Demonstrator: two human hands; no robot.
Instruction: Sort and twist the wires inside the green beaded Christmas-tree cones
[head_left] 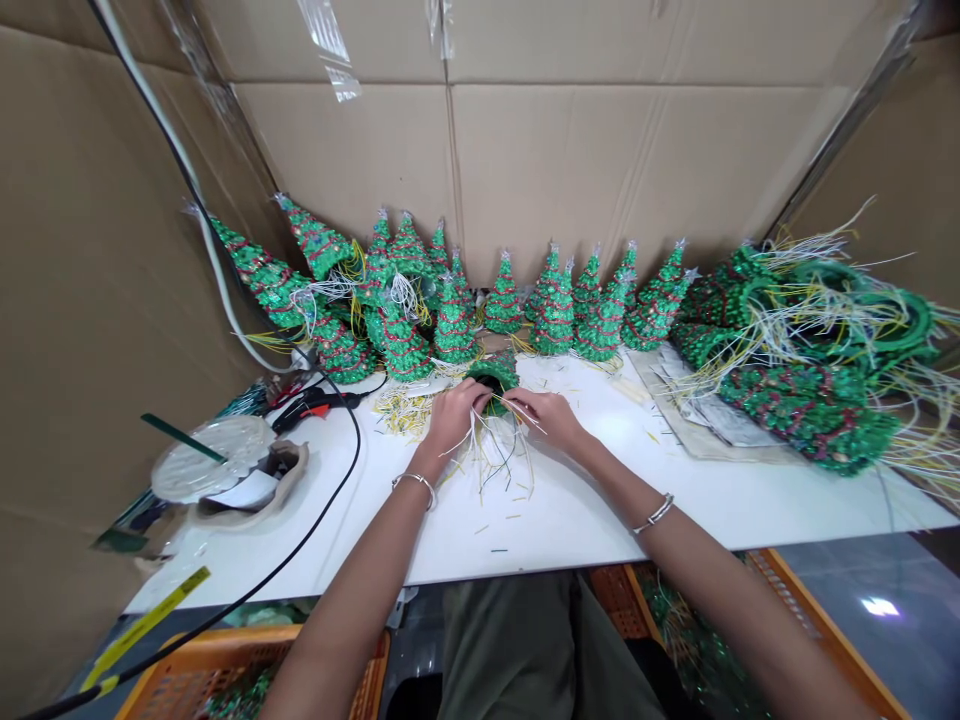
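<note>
Left hand [450,418] closed on a small glittery green tree [493,375], tipped over on the white table [577,520], loose wires [499,455] hanging free for easy reach; right hand [546,415] maybe pinching them. Farther away, more trees [502,305] lined up against cardboard [570,170].

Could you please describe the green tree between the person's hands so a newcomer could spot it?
Green trees line a white table. In front of them, one tree, tipped between the left hand and right hand, shows its dark base and fanning wires.
</note>
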